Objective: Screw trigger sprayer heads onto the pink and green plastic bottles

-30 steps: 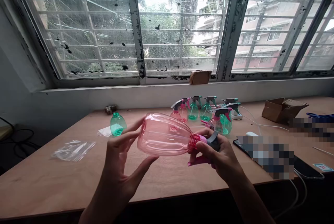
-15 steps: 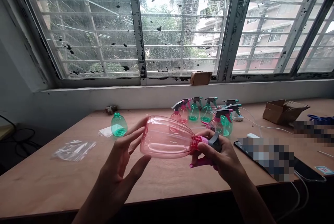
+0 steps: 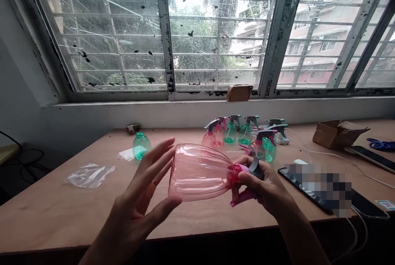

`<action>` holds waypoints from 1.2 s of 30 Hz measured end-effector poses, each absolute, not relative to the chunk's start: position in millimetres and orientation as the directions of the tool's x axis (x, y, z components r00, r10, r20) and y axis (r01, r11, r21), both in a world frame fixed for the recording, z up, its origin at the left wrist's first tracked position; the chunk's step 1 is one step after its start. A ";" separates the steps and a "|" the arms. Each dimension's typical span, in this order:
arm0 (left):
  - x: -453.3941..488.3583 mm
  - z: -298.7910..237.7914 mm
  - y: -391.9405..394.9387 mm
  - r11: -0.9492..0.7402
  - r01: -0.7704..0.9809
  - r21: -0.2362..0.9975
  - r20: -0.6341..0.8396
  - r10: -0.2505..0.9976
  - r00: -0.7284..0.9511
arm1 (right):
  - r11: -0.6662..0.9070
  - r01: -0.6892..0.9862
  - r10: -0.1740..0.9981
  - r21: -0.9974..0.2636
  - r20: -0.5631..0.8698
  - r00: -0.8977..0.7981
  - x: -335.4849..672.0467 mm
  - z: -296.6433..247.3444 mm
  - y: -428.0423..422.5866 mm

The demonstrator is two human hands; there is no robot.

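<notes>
A clear pink spray bottle (image 3: 200,172) lies sideways in the air above the table, its base toward the left. Closed round its neck and the grey-and-pink spray head (image 3: 255,169) is my right hand (image 3: 270,189); the pink trigger (image 3: 243,197) points down. My left hand (image 3: 135,201) is open at the base, fingers stretched apart. Its thumb tip overlaps the lower corner of the base; whether it presses there I cannot tell. Behind my left fingers a green bottle (image 3: 141,143) without a spray head stands upright.
Several pink and green spray bottles (image 3: 230,131) stand at the back right. A plastic bag (image 3: 91,175) lies at the left. On the right are a phone (image 3: 304,191), cables, a cardboard box (image 3: 336,133) and blue-handled scissors (image 3: 381,144). The table's front edge (image 3: 216,232) runs below my hands.
The pink bottle has dropped slightly, its base a little lower and tilted a bit differently. My left fingers have drawn slightly away from its upper side. My right hand keeps its hold.
</notes>
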State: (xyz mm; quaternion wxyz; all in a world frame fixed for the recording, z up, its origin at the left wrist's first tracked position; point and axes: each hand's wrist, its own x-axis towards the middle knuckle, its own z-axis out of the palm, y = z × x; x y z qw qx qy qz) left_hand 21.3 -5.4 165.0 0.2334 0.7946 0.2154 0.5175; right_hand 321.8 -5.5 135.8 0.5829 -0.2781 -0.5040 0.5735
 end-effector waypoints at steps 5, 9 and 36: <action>10.2 167.5 -11.7 -0.736 0.171 0.655 0.624 0.655 0.427 | 0.206 -0.359 0.948 -0.910 0.277 -0.159 325.1 134.1 -1.9; 5.2 167.1 -10.7 -0.659 0.251 0.709 0.526 0.731 0.436 | 0.273 -0.287 0.938 -0.918 0.320 -0.133 321.8 135.5 -10.3; 30.8 153.7 -4.0 -0.821 0.231 0.522 0.754 0.571 0.325 | 0.113 -0.414 0.933 -0.903 0.240 -0.269 303.3 133.7 -1.8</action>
